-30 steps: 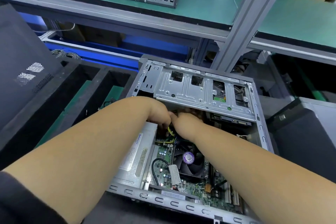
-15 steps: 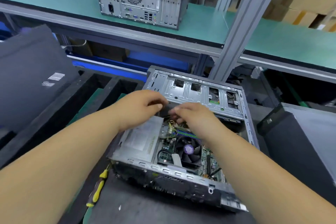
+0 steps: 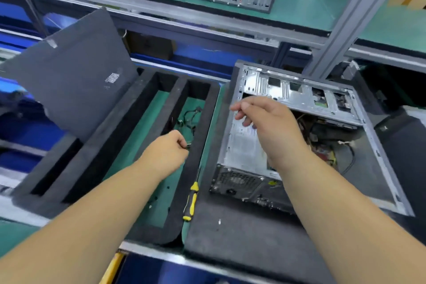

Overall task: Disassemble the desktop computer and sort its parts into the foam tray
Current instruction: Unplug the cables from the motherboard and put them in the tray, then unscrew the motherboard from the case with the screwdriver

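Left hand (image 3: 169, 148) clenched on a small dark part, over foam tray (image 3: 129, 127) compartment beside the open desktop computer (image 3: 299, 145); release low among the cables (image 3: 187, 120). Right hand (image 3: 265, 122) slack, holding nothing, above the computer. Screwdriver (image 3: 191, 200) lies between tray and computer

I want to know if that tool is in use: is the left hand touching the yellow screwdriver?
Apart. The head view shows the left hand over the foam tray, with bare tray between it and the screwdriver lying nearer.
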Demonstrator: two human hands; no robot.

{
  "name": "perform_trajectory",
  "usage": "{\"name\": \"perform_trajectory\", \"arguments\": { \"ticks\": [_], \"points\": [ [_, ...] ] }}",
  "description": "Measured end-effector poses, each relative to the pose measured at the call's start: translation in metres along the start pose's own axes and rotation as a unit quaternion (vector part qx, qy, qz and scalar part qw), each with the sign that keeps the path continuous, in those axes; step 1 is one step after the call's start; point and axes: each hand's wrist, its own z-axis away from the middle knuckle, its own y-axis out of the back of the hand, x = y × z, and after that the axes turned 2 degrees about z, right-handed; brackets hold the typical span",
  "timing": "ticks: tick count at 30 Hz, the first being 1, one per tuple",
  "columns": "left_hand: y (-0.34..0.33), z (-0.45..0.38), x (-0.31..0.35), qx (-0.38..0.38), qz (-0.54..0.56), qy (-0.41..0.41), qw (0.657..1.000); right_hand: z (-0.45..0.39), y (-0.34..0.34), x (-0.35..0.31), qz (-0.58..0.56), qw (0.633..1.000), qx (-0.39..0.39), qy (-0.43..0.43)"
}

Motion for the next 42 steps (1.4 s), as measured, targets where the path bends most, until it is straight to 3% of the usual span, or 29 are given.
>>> {"name": "perform_trajectory", "arguments": {
  "ticks": [3,8,13,19,24,29,33,38,42],
  "points": [
    [-0.024,0.000,-0.015,-0.062,-0.071,-0.014,0.995,0.007,-0.015,-0.006,-0.025,0.999,0.036,0.004],
    [-0.056,0.008,-0.019,-0.099,-0.187,-0.053,0.976,0.025,-0.028,-0.006,-0.026,0.997,0.073,0.002],
    [-0.061,0.010,-0.018,-0.117,-0.182,-0.089,0.972,0.044,-0.031,-0.003,-0.019,0.995,0.098,0.002],
    [-0.037,0.011,-0.015,-0.094,-0.153,-0.067,0.981,0.059,-0.021,-0.004,-0.005,0.991,0.131,-0.019],
    [0.009,-0.001,0.005,0.004,-0.034,-0.087,0.996,0.058,-0.006,-0.005,-0.011,0.990,0.141,-0.020],
    [0.043,-0.013,0.051,0.088,0.173,-0.151,0.969,0.042,0.020,-0.003,-0.021,0.991,0.127,-0.030],
    [0.046,-0.004,0.103,0.039,0.339,-0.178,0.923,0.024,0.053,0.000,0.002,0.995,0.092,-0.041],
    [0.014,0.013,0.172,-0.070,0.425,-0.153,0.889,0.012,0.103,0.005,0.060,0.996,-0.007,-0.065],
    [-0.016,0.021,0.217,-0.101,0.488,-0.097,0.861,0.004,0.144,0.019,0.057,0.996,-0.040,-0.049]
  ]
}}
